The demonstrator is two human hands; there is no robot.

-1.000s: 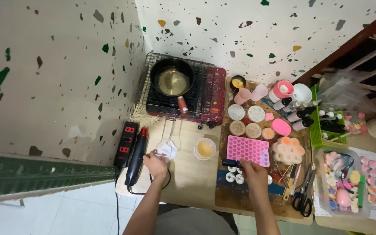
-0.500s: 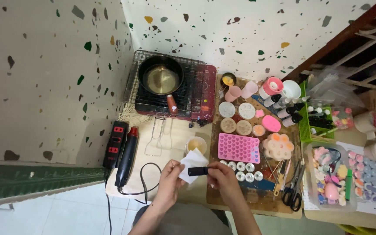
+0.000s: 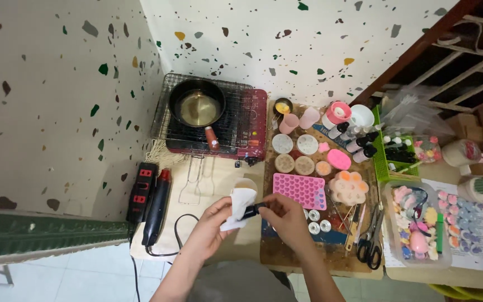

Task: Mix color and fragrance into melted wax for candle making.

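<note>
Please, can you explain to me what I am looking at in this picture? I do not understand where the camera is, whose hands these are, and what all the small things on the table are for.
The camera sits on a person's head and looks down, so both hands belong to that person. The left hand holds a white tissue. The right hand holds a small dark tool against the tissue; each has a closed grip.

On the table, at the back, a dark pan stands on a red portable stove. To the left lie a black power strip and a black and red handheld tool. To the right, a wooden board carries a pink silicone mould, round moulds, small cups and bottles, and scissors. Further right stands a clear box of small colourful pieces.
</note>
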